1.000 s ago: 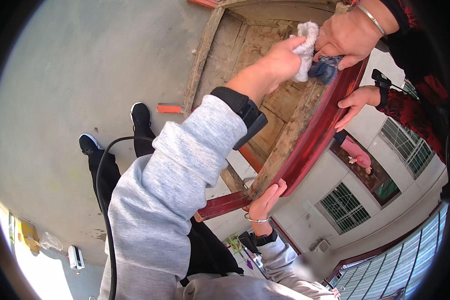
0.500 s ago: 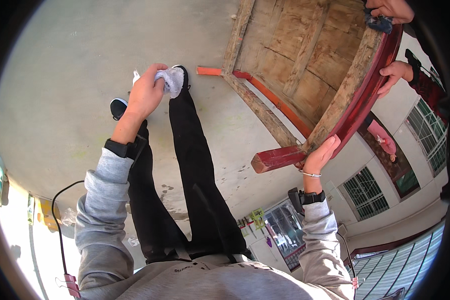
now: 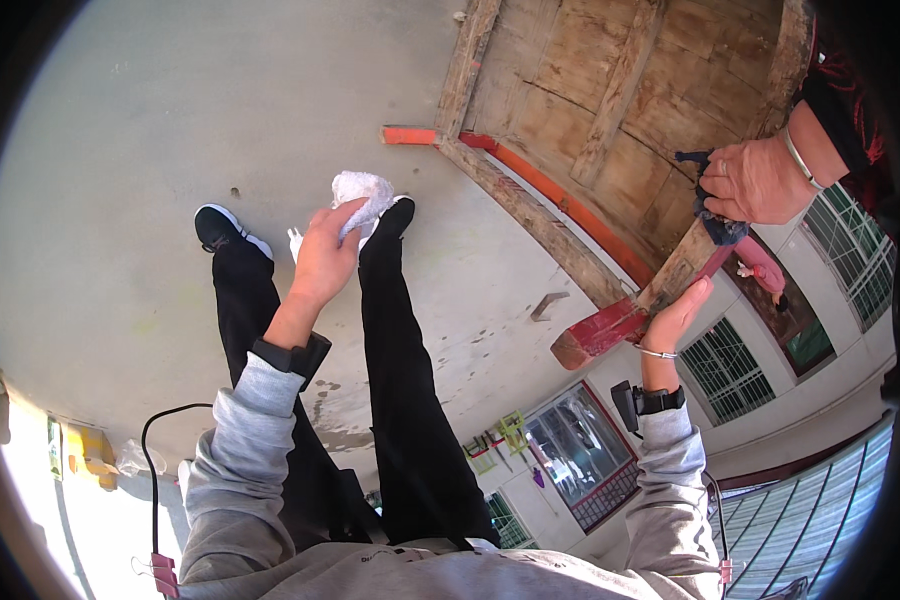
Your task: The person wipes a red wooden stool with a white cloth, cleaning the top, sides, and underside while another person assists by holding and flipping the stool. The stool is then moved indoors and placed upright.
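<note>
White cloth (image 3: 366, 192) held beside a tilted wooden table (image 3: 672, 92).
Left of the table, the left hand (image 3: 324, 258) holds the cloth in curled fingers; at the table's near corner, the right hand (image 3: 678, 310) rests with fingers straight and together. Farther along its edge, a co-worker's hand (image 3: 767, 180) grips a dark blue cloth (image 3: 722, 231).

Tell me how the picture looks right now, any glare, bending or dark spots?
In the head view, bright light washes out the ground at lower left; in the head view, the bluish ribbed panels bow near the rim; also in the head view, the co-worker's dark sleeve fades into the black border, while the left hand and white cloth look fairly clear.
</note>
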